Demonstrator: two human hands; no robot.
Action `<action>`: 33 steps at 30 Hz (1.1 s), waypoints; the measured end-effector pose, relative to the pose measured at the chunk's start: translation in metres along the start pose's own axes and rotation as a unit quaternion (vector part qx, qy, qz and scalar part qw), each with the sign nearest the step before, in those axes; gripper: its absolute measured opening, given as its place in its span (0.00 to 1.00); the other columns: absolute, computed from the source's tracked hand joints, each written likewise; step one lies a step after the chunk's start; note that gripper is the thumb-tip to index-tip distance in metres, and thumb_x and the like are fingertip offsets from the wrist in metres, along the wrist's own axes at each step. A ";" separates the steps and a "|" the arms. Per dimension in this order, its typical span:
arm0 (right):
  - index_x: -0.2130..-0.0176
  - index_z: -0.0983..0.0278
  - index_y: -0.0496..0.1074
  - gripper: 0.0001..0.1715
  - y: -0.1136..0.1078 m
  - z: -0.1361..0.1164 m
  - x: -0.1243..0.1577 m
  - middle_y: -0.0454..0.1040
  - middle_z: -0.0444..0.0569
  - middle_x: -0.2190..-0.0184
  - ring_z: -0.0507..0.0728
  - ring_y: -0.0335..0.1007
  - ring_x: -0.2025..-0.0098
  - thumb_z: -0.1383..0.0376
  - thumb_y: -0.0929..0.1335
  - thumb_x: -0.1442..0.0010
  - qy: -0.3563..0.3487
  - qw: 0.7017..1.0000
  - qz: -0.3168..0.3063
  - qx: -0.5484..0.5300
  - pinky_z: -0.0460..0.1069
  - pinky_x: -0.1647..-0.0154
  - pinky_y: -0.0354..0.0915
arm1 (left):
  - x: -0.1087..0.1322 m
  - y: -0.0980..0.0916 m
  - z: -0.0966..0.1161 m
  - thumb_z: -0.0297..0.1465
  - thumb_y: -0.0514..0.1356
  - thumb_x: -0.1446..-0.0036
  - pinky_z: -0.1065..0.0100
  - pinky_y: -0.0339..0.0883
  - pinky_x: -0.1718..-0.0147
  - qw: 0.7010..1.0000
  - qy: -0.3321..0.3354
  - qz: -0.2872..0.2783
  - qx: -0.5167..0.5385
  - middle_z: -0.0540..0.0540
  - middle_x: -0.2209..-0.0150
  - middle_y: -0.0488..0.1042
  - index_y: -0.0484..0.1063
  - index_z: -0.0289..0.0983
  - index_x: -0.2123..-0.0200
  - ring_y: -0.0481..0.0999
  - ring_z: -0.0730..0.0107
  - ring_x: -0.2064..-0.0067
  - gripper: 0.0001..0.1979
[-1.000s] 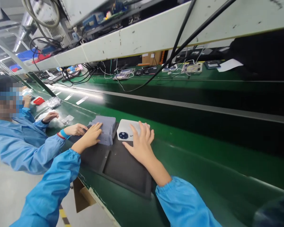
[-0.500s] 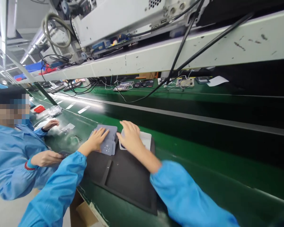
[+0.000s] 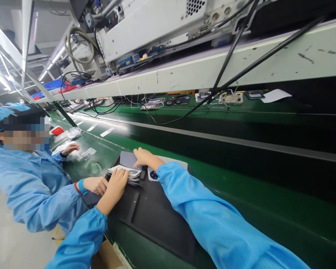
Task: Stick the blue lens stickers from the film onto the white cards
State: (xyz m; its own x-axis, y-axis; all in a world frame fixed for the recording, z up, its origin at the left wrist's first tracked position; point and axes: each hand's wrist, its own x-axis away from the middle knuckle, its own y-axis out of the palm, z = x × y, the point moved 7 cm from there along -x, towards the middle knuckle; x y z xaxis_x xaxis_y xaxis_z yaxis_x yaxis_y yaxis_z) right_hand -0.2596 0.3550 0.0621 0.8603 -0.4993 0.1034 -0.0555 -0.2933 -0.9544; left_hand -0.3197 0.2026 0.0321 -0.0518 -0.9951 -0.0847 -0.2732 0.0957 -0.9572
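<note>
Atop a black mat (image 3: 156,215), left hand (image 3: 116,185) lays flat fingers on stacked grey sheets (image 3: 127,173). Right hand (image 3: 142,157) touches a raised sheet (image 3: 128,160) by a white device (image 3: 175,161); grip indiscernible.

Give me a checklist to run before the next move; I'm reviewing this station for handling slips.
1. Left hand lies flat on the stack of grey sheets: ok.
2. Right hand has a firm hold on the single grey sheet: cannot tell; it touches the sheet's edge, but the grip is hidden.
3. White device sits on the black mat: ok, though the right sleeve partly covers it.
4. Co-worker's hand is clear of the stack: not ok; it is right beside the left hand.
5. Bare mat shows in front of the stack: ok.
</note>
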 end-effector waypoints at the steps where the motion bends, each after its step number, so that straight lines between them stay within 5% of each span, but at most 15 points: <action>1: 0.42 0.64 0.69 0.22 0.002 -0.004 -0.002 0.71 0.54 0.44 0.62 0.73 0.48 0.58 0.70 0.31 -0.002 1.000 -0.004 0.003 0.61 0.49 0.73 | 0.001 0.001 0.001 0.38 0.60 0.33 0.51 0.72 0.47 1.000 0.002 -0.003 0.002 0.41 0.43 0.71 0.71 0.39 0.45 0.74 0.58 0.46 0.17; 7: 0.45 0.65 0.71 0.19 0.016 -0.026 -0.009 0.73 0.53 0.47 0.61 0.74 0.50 0.59 0.71 0.31 -0.025 0.999 -0.045 -0.002 0.60 0.50 0.73 | -0.015 -0.001 -0.007 0.38 0.60 0.32 0.54 0.73 0.48 0.998 0.026 -0.053 0.023 0.41 0.43 0.72 0.71 0.40 0.45 0.75 0.61 0.47 0.15; 10: 0.46 0.65 0.72 0.18 0.005 -0.022 -0.007 0.73 0.53 0.47 0.61 0.74 0.49 0.59 0.71 0.31 -0.020 0.999 -0.027 -0.021 0.60 0.50 0.73 | -0.031 -0.003 -0.013 0.38 0.61 0.32 0.53 0.74 0.49 0.995 0.040 -0.090 0.032 0.41 0.46 0.73 0.71 0.37 0.45 0.76 0.60 0.49 0.16; 16: 0.43 0.68 0.68 0.24 -0.091 0.006 0.023 0.75 0.58 0.48 0.66 0.74 0.50 0.59 0.71 0.34 0.050 0.986 0.145 -0.063 0.60 0.50 0.72 | -0.072 -0.003 -0.023 0.37 0.61 0.33 0.52 0.73 0.49 0.987 0.070 -0.143 0.030 0.42 0.47 0.74 0.71 0.36 0.46 0.76 0.60 0.49 0.16; 19: 0.45 0.68 0.67 0.24 -0.141 0.007 0.078 0.77 0.59 0.52 0.69 0.75 0.51 0.61 0.69 0.37 0.065 0.967 0.236 -0.075 0.58 0.55 0.71 | -0.092 -0.004 -0.027 0.37 0.61 0.33 0.52 0.73 0.49 0.982 0.087 -0.162 0.032 0.42 0.46 0.74 0.71 0.37 0.46 0.76 0.60 0.48 0.16; 22: 0.51 0.66 0.71 0.18 -0.160 0.008 0.158 0.79 0.52 0.60 0.66 0.76 0.59 0.62 0.70 0.41 0.085 0.934 0.313 -0.147 0.54 0.62 0.70 | -0.107 -0.005 -0.034 0.37 0.62 0.33 0.52 0.73 0.49 0.979 0.094 -0.177 0.035 0.41 0.46 0.73 0.71 0.37 0.45 0.76 0.59 0.48 0.16; 24: 0.55 0.62 0.75 0.17 -0.149 0.016 0.210 0.80 0.49 0.63 0.64 0.76 0.63 0.62 0.73 0.46 0.108 0.899 0.340 -0.254 0.52 0.67 0.67 | -0.113 -0.003 -0.043 0.38 0.62 0.33 0.52 0.73 0.49 0.978 0.088 -0.185 0.038 0.41 0.46 0.73 0.71 0.36 0.45 0.76 0.59 0.48 0.17; 27: 0.56 0.57 0.78 0.21 -0.106 0.039 0.262 0.81 0.50 0.60 0.66 0.77 0.62 0.58 0.76 0.52 0.182 0.838 0.324 -0.399 0.54 0.69 0.66 | -0.115 -0.001 -0.059 0.38 0.62 0.33 0.54 0.74 0.51 0.978 0.071 -0.192 0.048 0.42 0.47 0.73 0.71 0.36 0.46 0.76 0.60 0.49 0.16; 33: 0.52 0.61 0.79 0.35 -0.004 0.050 0.270 0.81 0.54 0.53 0.69 0.77 0.53 0.54 0.82 0.59 0.202 0.686 0.171 -0.677 0.57 0.57 0.72 | -0.109 0.004 -0.055 0.39 0.62 0.33 0.52 0.73 0.49 0.980 0.063 -0.185 0.039 0.41 0.46 0.73 0.71 0.36 0.45 0.76 0.59 0.48 0.18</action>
State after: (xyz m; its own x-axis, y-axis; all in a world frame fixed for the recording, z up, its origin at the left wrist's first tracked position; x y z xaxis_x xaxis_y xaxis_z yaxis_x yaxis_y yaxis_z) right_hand -0.0016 0.2618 0.0801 0.4830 -0.8335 0.2685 -0.8755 -0.4541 0.1652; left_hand -0.3677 0.3130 0.0525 -0.0827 -0.9499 0.3014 -0.2209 -0.2774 -0.9350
